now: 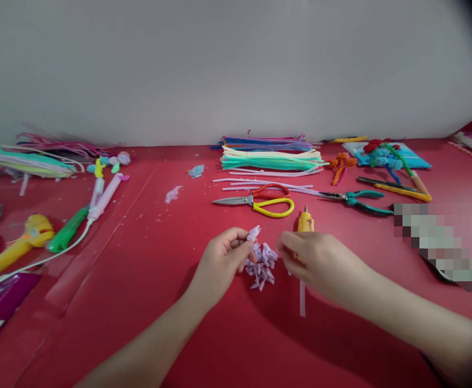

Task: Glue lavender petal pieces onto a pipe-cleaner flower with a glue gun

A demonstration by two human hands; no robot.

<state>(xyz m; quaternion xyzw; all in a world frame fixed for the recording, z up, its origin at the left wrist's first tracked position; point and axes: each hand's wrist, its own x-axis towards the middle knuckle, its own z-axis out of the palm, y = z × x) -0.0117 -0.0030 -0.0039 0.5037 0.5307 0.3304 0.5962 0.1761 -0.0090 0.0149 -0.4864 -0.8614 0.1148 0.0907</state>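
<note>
My left hand pinches a small folded lilac pipe cleaner piece between thumb and fingers. Just below its fingertips lies a loose heap of short lilac pieces. My right hand hovers to the right of the heap, its fingers curled together; whatever they hold, if anything, is hidden. Beneath that hand is a yellow hot glue gun, its nozzle pointing away from me. A pale glue stick sticks out on the near side. The middle of the glue gun is covered by my right hand.
Scissors and pliers lie beyond my hands. Pipe cleaner bundles rest by the wall. A partly blurred flat object sits right. At left are a yellow tool, a corded pink tool and a purple case.
</note>
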